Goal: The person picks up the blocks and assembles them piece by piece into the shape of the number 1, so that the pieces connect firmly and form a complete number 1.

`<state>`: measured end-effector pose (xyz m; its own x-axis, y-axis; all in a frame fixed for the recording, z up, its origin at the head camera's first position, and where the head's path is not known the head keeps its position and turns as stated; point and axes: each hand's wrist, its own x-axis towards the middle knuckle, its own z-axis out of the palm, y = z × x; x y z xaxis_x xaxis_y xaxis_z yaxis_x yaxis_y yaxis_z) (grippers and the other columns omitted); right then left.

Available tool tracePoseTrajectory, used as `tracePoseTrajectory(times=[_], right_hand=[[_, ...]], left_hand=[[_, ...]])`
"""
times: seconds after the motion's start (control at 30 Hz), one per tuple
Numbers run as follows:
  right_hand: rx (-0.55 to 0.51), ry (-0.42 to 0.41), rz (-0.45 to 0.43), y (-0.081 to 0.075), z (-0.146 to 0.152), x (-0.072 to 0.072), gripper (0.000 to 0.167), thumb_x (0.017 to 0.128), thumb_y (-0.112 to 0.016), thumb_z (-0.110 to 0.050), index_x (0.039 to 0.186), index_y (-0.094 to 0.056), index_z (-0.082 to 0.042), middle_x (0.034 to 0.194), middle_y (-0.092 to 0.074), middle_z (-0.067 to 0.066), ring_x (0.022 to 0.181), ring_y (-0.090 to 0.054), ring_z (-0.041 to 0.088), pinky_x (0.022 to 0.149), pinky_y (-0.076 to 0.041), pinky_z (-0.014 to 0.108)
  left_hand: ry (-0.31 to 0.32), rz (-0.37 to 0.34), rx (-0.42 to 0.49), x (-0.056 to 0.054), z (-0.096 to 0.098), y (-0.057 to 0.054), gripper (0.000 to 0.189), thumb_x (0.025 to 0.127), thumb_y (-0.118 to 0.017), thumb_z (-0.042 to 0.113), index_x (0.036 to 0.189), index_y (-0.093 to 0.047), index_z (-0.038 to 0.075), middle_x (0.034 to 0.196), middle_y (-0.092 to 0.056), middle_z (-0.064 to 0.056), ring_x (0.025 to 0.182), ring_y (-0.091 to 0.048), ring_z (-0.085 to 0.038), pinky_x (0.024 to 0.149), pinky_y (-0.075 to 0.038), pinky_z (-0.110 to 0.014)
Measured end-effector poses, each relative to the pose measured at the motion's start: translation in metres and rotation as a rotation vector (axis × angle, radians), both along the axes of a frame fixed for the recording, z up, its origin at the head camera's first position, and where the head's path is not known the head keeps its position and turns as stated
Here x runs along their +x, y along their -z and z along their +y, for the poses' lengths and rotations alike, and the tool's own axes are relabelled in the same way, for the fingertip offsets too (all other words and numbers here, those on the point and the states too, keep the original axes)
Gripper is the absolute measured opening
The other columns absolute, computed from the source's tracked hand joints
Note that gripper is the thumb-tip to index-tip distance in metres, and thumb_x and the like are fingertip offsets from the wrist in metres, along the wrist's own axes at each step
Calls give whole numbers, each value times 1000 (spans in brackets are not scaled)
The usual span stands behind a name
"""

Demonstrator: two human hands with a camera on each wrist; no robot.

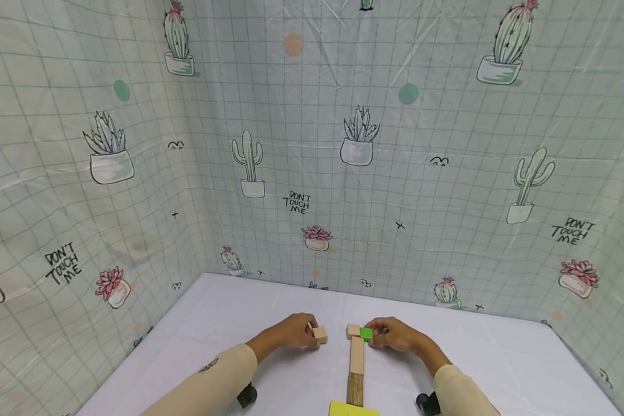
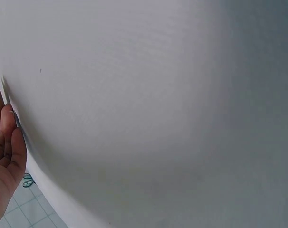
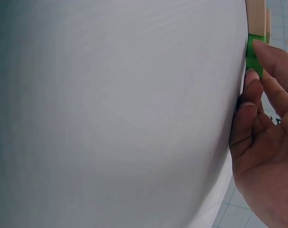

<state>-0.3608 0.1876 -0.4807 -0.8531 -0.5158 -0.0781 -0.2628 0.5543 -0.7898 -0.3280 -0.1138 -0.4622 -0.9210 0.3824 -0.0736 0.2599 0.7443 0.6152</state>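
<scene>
My left hand (image 1: 296, 331) pinches a plain wooden cube (image 1: 319, 334) to the left of a row of blocks. On the other side, my right hand (image 1: 395, 334) grips a green block (image 1: 366, 333) between thumb and fingers, and in the right wrist view the green block (image 3: 254, 52) lies against pale wood. Beside the green block in the head view sits another plain wooden cube (image 1: 353, 331). Both adjoin the far end of a long light wooden block (image 1: 357, 355). Only part of the left hand (image 2: 8, 156) shows in the left wrist view.
Behind the light block, nearer the person, a darker brown wooden block (image 1: 355, 389) continues the row, and a yellow block (image 1: 352, 409) is at the bottom edge. The white table (image 1: 260, 306) meets a cactus-print curtain (image 1: 343, 190) at its far side.
</scene>
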Motion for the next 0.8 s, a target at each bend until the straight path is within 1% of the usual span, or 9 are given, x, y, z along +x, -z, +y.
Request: tracePoseTrajectory(times=[0.37,0.8], right_hand=[[8,0,6,-1,-1,1,33,88,-74,-13,119,-68,-5,93,-55,3,81,-50,18,69,-45,30],[17,2,13,1,0,-1,32,88,-74,-13,119,-68,-5,94,-54,3,81,-50,18,69,-45,30]], left_hand=[[-12,-7,-12,1,6,-2,26,86,-79,19,105,-64,8,82,-60,3,75,-54,-10,67,-45,-27],[-2,-8,-2,1,9,-1,24,85,-79,17,103,-64,8,80,-59,3,72,-54,-10,65,-44,-25]])
